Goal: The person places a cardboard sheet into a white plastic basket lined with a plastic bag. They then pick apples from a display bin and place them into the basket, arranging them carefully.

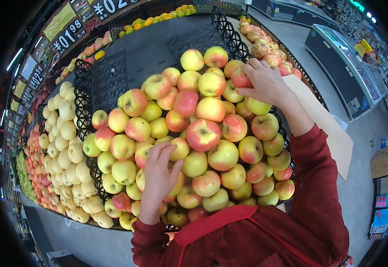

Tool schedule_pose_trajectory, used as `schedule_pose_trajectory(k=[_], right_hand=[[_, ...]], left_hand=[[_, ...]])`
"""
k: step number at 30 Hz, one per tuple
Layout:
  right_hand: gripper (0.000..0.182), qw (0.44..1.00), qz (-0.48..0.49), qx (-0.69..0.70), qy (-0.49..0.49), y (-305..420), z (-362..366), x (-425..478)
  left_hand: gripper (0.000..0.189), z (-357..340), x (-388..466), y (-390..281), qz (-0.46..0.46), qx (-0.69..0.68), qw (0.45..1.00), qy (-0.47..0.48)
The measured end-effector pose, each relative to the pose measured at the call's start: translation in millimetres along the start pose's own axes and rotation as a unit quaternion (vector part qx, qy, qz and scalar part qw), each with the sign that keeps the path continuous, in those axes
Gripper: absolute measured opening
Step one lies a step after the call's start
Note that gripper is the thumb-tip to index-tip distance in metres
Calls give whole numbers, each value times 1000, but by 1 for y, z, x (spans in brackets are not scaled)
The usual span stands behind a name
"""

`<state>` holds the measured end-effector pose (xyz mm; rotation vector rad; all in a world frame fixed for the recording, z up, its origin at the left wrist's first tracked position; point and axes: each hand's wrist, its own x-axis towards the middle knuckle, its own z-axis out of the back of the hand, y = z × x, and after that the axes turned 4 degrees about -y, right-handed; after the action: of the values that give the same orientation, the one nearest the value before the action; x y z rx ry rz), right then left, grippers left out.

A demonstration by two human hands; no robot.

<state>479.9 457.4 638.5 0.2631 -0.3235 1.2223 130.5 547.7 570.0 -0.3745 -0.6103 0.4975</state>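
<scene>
A large heap of yellow-green and red apples (203,135) lies before me on a dark display stand. My right hand (262,80) is at the heap's upper right, with its fingers and thumb around a red apple (241,78). Over the left part of the heap is my left hand (162,168), its fingers spread and touching a yellow apple (179,149). Whether it grips that apple, I cannot tell. Black lattice dividers (84,100) border the apples on the left, and another divider (230,35) runs up at the right.
Pale yellow pears (68,130) fill the section to the left. Pomegranates (260,50) lie at the upper right, near a sheet of brown cardboard (327,133). Price signs (69,35) stand at the upper left. A chest freezer (342,66) is across the aisle.
</scene>
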Motion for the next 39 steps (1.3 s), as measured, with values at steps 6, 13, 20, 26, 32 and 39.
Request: schedule_pose_trajectory(k=[6,13,20,26,32,39], right_hand=[[56,989,53,-35,-130,13,-4,-13],[45,967,243,-41,-57,38,-15,-7],[27,965,236,49,-106,47,-15,-12],[26,957,247,152,7,46,-21,-75],[32,981,155,114,0,53,-23,-85],[43,992,67,16,-109,58,-19,-97]], left_hand=[[41,10,7,-4,-21,8,999,39],[44,-7,91,-35,-90,13,990,111],[56,-58,135,-34,-156,145,975,59],[53,-68,132,-31,-139,159,976,48],[52,-69,131,-28,-163,160,973,23],[59,-59,141,-34,-141,147,973,108]])
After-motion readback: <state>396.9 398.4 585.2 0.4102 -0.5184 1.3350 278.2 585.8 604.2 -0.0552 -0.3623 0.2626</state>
